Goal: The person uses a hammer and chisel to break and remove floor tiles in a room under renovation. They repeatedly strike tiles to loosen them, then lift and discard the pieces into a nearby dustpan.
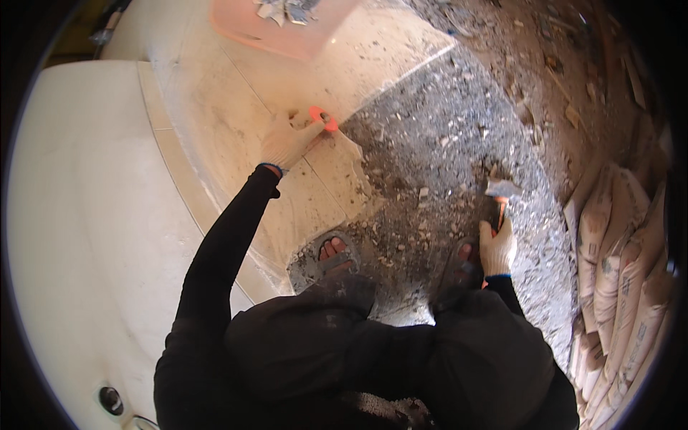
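My left hand (287,142), in a white knit glove, is closed round a chisel with a round orange hand guard (332,123). The chisel stands over the beige tiled floor (321,192), near the broken edge of the tiles; its tip is hidden. Beside my right foot, my gloved right hand (499,249) grips a hammer (503,188) by its orange and black handle. The hammer's metal head points away from me, low over the grey rubble (437,115), and I cannot tell whether it touches.
A pinkish-orange tub (315,44) with broken pieces stands at the far side. To my left lies a large smooth white surface (86,201) like a bathtub. Stacked paper sacks (620,251) line the right. My sandalled feet (333,251) are by the tile edge and on rubble.
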{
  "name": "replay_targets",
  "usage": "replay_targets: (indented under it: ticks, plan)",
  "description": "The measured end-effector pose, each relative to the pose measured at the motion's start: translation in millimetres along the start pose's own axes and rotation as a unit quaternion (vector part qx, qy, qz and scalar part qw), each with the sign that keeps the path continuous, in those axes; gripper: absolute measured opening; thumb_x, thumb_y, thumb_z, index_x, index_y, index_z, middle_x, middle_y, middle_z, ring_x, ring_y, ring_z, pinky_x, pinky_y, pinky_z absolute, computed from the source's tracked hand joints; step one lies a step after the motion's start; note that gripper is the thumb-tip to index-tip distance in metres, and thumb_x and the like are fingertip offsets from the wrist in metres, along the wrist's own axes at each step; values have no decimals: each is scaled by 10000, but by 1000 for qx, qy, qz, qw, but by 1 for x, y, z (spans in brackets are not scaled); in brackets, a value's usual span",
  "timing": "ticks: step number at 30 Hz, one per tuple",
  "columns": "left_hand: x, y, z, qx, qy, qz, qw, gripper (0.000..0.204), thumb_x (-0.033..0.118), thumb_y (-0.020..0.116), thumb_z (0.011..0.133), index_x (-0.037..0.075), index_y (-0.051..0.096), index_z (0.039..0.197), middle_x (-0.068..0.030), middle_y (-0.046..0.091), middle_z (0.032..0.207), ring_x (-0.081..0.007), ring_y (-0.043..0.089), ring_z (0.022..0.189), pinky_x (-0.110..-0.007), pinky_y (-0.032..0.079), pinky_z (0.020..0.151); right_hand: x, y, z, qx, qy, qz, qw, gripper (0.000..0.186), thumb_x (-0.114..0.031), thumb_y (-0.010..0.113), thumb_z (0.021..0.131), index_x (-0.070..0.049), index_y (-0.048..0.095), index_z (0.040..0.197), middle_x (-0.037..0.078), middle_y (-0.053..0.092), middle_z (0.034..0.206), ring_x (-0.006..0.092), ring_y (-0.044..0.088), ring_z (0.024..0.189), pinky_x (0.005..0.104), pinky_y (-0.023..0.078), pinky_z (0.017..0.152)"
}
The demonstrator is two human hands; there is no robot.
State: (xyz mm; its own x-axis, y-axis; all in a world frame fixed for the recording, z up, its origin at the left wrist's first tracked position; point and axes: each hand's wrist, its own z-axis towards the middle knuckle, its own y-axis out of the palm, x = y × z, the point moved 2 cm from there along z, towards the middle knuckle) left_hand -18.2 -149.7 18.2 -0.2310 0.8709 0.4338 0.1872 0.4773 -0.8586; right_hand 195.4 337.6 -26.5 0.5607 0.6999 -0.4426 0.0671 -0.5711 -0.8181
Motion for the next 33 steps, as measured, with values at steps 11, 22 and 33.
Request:
replay_targets:
  ticks: [11, 22, 33]
  plan:
    - [22, 23, 1, -73, 122, 5, 990, 404, 324, 785, 944, 44, 721, 1228, -113, 778, 1071, -268, 739, 1007, -423, 563, 911, 0, 1, 2, -3, -5, 41, 999, 468, -385, 750, 946, 27, 659, 1147, 287, 761, 986, 488, 758, 942, 536, 589, 825]
    - [95, 33, 26, -149, 73, -396, 903, 132, 73, 703, 929, 41, 676, 1054, -36, 695, 1038, -158, 673, 931, -320, 530, 895, 3, 2, 1, 6, 3, 41, 999, 442, -400, 762, 935, -2, 675, 1108, 267, 744, 947, 498, 733, 925, 528, 571, 812]
    - [132, 68, 32, -267, 80, -98, 955, 198, 172, 755, 957, 63, 693, 1110, -14, 699, 939, -117, 671, 919, -329, 548, 851, 3, -1, 1, -19, 8, 51, 998, 485, -396, 758, 941, 17, 654, 1173, 278, 762, 1019, 493, 742, 992, 546, 571, 885]
